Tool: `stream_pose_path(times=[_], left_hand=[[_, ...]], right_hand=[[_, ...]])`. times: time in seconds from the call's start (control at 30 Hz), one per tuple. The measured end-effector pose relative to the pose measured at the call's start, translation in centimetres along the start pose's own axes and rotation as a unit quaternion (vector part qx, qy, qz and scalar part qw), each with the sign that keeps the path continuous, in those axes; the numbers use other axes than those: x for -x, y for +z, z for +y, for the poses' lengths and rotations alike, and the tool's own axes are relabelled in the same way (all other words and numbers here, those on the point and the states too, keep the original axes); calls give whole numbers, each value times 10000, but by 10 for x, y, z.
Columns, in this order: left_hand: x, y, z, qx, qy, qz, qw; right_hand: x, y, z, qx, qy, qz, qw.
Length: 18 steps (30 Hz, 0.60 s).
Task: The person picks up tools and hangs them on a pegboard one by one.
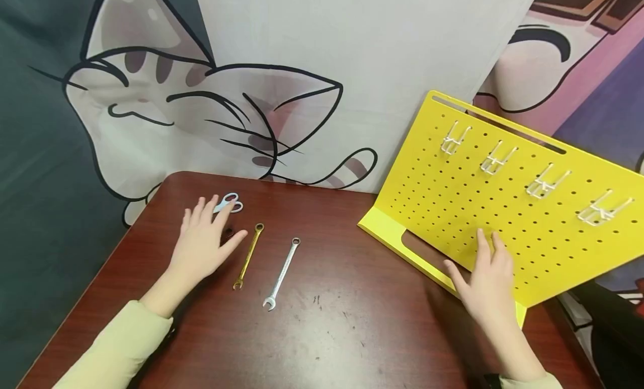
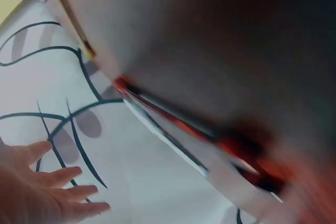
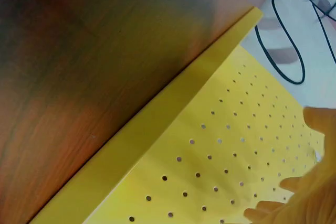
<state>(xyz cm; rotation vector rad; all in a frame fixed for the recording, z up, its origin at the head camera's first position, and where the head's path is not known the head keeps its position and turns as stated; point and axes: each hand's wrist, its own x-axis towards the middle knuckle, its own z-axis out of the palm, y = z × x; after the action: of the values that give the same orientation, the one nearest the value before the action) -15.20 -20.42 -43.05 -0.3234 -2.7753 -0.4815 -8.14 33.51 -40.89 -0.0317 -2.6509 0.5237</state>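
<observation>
My left hand (image 1: pixel 201 241) is spread above the table's left side, fingers extended, and holds nothing. Its fingertips partly cover a pair of light-blue-handled scissors (image 1: pixel 236 202). A small dark part shows beside the thumb, and the left wrist view has a blurred red-and-black object (image 2: pixel 184 124) whose kind I cannot tell. To the right of that hand lie a gold-coloured wrench (image 1: pixel 249 257) and a longer silver wrench (image 1: pixel 283 273). My right hand (image 1: pixel 488 283) is in front of the yellow pegboard (image 1: pixel 453 193), over its base, fingers extended and grasping nothing; contact cannot be told.
Several white wire hooks (image 1: pixel 493 157) hang in a row on the pegboard's upper part. The board stands at an angle on the right of the dark red-brown table (image 1: pixel 332 333). A printed cat backdrop (image 1: pixel 302 37) rises behind the table's far edge.
</observation>
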Motion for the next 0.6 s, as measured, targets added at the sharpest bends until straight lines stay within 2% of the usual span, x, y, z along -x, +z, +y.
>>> stream_pose_path(times=[0.1, 0.2, 0.33, 0.6], left_hand=[[-10, 5, 11, 383, 111, -43, 9992], [-21, 11, 23, 860, 168, -182, 9960], [-39, 20, 39, 1479, 194, -344, 9882], [-75, 35, 75, 2311, 392, -647, 9700]], right_hand=[[1, -7, 0, -327, 49, 324, 9989], [3, -11, 1, -626, -10, 856, 9944], [5, -15, 4, -886, -124, 1656, 9821], [5, -25, 10, -1183, 232, 2634, 9571]])
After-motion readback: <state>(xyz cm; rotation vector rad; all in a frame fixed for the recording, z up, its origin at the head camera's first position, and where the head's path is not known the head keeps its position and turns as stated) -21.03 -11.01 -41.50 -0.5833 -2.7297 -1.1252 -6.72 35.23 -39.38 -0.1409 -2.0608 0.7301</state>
